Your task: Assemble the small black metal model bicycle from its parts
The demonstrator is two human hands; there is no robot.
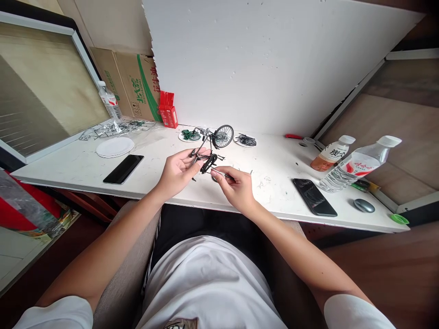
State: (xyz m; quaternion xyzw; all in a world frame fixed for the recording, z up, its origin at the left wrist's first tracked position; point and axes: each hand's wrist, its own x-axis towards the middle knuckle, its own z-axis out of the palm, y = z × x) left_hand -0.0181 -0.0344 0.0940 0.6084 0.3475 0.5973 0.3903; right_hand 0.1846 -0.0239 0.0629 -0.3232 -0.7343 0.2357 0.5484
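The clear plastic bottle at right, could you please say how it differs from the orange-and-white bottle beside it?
The clear plastic bottle looks larger than the orange-and-white bottle. The clear bottle's label is red and white; the orange-and-white bottle bears large dark characters. Both are white-capped.

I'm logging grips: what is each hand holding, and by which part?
Left hand: model bicycle, by the end opposite its mounted wheel. Right hand: rodlike object, gripped part unclear.
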